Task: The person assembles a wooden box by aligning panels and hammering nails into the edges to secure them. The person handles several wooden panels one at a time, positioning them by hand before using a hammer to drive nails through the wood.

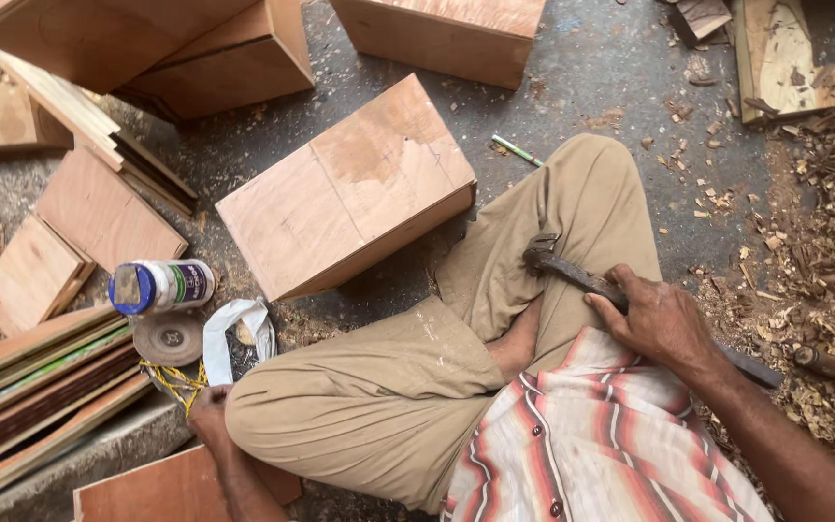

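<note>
Seated cross-legged on the sawdust-strewn concrete floor (pixel 591 68), in khaki trousers (pixel 388 387) and a striped shirt (pixel 601 435). Right hand (pixel 657 319), right of centre, fingers clamped round the handle of a dark, worn claw hammer (pixel 572 274) (head resting on the knee). Left hand (pixel 210 414), lower left of the frame, partly hidden behind the thigh, close to a tangle of yellow cord (pixel 174 380); cannot tell whether its fingers are apart or together. Just above: a round grey disc (pixel 168 338), a white cloth bag (pixel 236 333), a white jar with blue lid (pixel 161 286) on its side. At centre, a plain plywood box (pixel 345 188).
</note>
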